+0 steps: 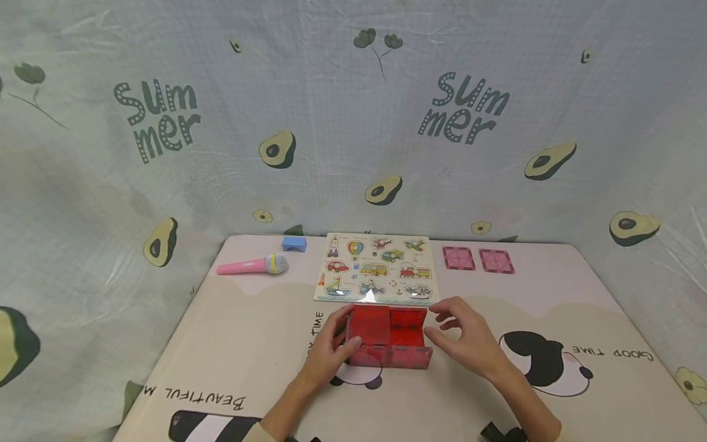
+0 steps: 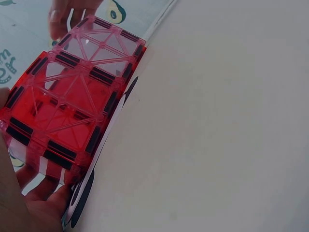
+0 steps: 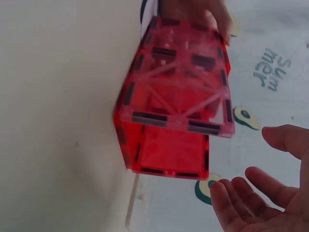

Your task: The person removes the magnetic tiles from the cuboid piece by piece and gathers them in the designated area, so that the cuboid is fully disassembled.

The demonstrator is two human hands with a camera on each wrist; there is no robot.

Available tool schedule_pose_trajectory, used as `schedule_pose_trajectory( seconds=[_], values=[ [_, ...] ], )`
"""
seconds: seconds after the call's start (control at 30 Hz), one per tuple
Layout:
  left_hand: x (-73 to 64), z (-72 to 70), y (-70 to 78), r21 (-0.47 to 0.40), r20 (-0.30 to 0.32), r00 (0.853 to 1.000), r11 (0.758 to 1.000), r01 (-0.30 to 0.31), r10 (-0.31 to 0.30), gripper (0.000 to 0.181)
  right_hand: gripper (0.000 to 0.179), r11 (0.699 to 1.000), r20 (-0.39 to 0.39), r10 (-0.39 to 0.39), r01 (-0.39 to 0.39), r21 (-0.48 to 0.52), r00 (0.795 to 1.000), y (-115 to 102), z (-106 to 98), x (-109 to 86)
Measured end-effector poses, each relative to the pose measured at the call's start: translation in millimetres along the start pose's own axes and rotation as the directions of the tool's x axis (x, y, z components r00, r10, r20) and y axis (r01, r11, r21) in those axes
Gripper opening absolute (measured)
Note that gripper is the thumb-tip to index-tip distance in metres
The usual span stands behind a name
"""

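A long box of translucent red magnetic tiles (image 1: 394,356) sits on the table in front of the person. A tile covers the left half of its top; the right half is uncovered. Dark magnet strips line the tile edges in both wrist views, and the right wrist view looks into the open right end. The left hand (image 1: 327,351) grips the box's left end, thumb on the near side and fingers around the back. Beside the right end is the right hand (image 1: 466,336), its fingers loosely bent with nothing between them; in the right wrist view the hand (image 3: 263,195) is apart from the tiles.
Behind the box lies a picture puzzle board (image 1: 375,268) with vehicle pieces. Two pink square tiles (image 1: 458,258) lie at the back right. A pink toy microphone (image 1: 248,266) and a blue arch block (image 1: 294,244) are at the back left. A printed curtain (image 1: 342,92) hangs behind the table.
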State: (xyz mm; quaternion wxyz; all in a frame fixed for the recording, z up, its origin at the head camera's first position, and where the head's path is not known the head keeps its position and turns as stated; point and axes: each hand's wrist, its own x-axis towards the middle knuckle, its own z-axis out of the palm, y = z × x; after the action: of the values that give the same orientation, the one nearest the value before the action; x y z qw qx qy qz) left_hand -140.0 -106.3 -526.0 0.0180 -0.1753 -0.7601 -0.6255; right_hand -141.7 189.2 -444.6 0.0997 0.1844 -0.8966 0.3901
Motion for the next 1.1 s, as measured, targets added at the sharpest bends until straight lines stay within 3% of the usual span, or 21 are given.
schedule_pose_trajectory(
  seconds=[0.4,0.57,0.83,1.1],
  values=[
    [0.6,0.5,0.3,-0.007,0.000,1.000,1.000,0.011,-0.011,0.064,0.043,0.994,0.167,-0.066,0.051,0.095,0.984,2.0,15.3,-7.8],
    [0.6,0.5,0.2,-0.005,-0.002,1.000,1.000,0.002,-0.002,0.064,0.041,0.996,0.214,-0.059,0.043,0.075,0.975,3.1,19.8,-12.6],
    [0.4,0.2,0.4,0.000,-0.001,1.000,1.000,-0.009,0.009,0.066,0.034,1.000,0.254,-0.001,0.000,0.005,0.967,7.0,23.1,-18.4],
    [0.4,0.2,0.5,-0.002,-0.002,1.000,1.000,-0.003,0.003,0.065,0.021,1.000,0.266,-0.004,0.001,0.013,0.964,13.5,24.4,-19.9]
  ],
)
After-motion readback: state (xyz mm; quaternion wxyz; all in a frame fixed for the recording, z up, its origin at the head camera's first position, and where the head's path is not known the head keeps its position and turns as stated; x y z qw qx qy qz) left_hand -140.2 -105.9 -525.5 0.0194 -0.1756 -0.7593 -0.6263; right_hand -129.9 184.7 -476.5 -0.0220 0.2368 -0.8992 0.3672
